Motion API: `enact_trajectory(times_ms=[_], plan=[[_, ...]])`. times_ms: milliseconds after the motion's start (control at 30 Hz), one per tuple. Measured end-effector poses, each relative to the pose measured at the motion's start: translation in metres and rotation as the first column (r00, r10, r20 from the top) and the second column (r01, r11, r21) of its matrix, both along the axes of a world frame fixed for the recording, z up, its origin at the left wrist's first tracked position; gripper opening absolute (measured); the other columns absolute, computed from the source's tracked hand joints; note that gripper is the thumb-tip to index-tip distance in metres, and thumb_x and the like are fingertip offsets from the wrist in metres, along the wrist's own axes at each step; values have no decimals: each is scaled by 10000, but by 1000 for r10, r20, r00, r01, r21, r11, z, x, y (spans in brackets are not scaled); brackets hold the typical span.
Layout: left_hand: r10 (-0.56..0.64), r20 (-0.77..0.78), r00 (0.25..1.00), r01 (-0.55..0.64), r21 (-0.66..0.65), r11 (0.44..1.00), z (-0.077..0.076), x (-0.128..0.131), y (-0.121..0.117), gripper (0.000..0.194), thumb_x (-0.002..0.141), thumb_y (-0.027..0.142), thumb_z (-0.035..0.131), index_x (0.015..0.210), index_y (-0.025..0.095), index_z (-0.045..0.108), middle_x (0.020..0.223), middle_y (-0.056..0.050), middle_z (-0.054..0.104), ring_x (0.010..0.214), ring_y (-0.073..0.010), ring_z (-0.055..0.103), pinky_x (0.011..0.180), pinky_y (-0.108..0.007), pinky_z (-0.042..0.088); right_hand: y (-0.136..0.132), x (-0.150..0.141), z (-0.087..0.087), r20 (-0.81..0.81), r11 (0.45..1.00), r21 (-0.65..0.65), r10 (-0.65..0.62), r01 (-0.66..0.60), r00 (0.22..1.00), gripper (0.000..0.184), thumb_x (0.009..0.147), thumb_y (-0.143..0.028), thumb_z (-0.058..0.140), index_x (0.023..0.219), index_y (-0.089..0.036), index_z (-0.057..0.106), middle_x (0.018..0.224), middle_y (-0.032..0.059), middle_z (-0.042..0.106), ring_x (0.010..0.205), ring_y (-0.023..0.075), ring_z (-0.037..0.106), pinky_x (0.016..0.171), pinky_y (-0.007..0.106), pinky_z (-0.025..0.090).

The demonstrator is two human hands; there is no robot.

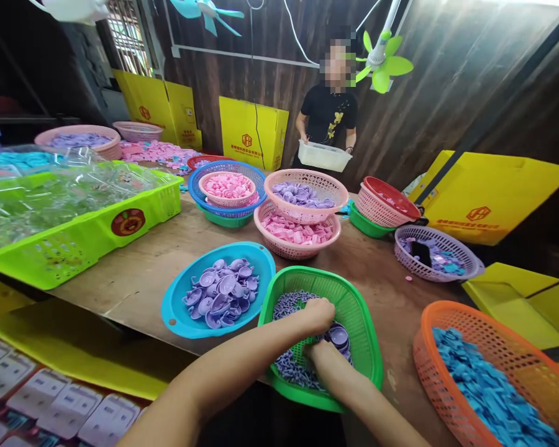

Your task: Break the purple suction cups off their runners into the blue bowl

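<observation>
Hands point(320, 335) bend into 1 green basket point(363, 323) of purple pieces point(298, 367); finger grip can't be told.

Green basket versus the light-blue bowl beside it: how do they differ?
The green basket has the left hand and right hand inside; the light-blue bowl has neither. The green basket holds many tiny purple pieces and some larger round ones; the light-blue bowl shows only larger, cup-like purple pieces. Both rest on the wooden table.
</observation>
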State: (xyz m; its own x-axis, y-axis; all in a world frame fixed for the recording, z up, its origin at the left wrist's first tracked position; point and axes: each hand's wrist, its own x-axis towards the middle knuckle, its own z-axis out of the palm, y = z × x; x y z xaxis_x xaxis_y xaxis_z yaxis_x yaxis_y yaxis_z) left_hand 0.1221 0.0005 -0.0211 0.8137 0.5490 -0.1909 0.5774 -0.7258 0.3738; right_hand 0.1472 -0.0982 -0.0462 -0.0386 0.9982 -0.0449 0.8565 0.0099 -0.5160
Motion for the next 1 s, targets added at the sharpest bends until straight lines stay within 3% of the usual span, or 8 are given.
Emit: enact_trajectory(times_ms=[100, 233, 400, 567, 633, 733, 900, 1000], plan=[[5, -30, 1000, -6, -30, 1000, -10, 7, 12, 188, 566, 14, 586, 714, 92, 671, 761, -196, 653, 809, -316, 617, 722, -405, 478, -10, 9, 10, 82, 993, -95, 82, -74, 993, 182, 721, -30, 505, 616, -132, 613, 588, 52, 611, 569, 137, 574, 536, 224, 368], [59, 41, 997, -57, -48, 997, -7, -4, 21, 191, 538, 24, 587, 690, 111, 665, 756, -167, 659, 818, -289, 613, 739, -374, 471, -11, 11, 25, 146, 989, -129, 98, -79, 984, 165, 717, -64, 488, 723, -144, 633, 678, 74, 655, 665, 164, 607, 562, 219, 345], [141, 280, 949, -116, -103, 988, 12, -26, 25, 231, 673, 101, 479, 833, 142, 640, 826, -102, 655, 811, -213, 606, 737, -316, 461, -9, 10, 33, 144, 998, -29, 51, -47, 988, 170, 752, -124, 474, 758, -194, 629, 681, 33, 656, 671, 154, 604, 572, 209, 324], [255, 404, 879, -156, -261, 953, 22, -51, 20, 312, 765, 130, 342, 977, 156, 569, 681, -15, 608, 524, -102, 576, 508, -194, 448, -10, 13, 34, 74, 993, 113, 24, -33, 997, 191, 803, -159, 438, 739, -205, 612, 633, -3, 617, 611, 127, 559, 573, 201, 322], [330, 431, 840, -156, -390, 907, 21, -64, 16, 307, 753, 133, 351, 966, 149, 570, 651, -1, 578, 455, -81, 541, 438, -168, 412, -9, 15, 37, 27, 986, 165, 5, -10, 1000, 223, 832, -178, 401, 758, -202, 610, 652, -1, 610, 609, 125, 543, 581, 205, 334], [485, 487, 726, -124, -600, 790, 20, -84, 8, 281, 702, 147, 421, 928, 137, 589, 685, -4, 572, 471, -76, 514, 435, -171, 399, -8, 19, 43, -61, 973, 221, -50, 62, 997, 276, 851, -202, 360, 764, -188, 623, 713, 29, 613, 657, 139, 548, 622, 224, 374], [529, 553, 644, -112, -616, 779, 30, -113, -9, 185, 682, 203, 494, 784, 115, 621, 685, -13, 590, 597, -98, 509, 539, -188, 397, -8, 24, 56, -250, 966, 227, -67, 126, 966, 288, 826, -201, 360, 932, -183, 627, 781, 44, 630, 703, 159, 581, 650, 253, 435], [566, 520, 639, -24, -722, 691, 36, -120, -22, 166, 715, 247, 479, 783, 126, 570, 624, 11, 547, 505, -69, 461, 456, -163, 343, -8, 22, 65, -325, 963, 192, -119, 189, 938, 283, 833, -234, 368, 993, -175, 595, 641, 16, 607, 582, 155, 571, 569, 255, 448]])
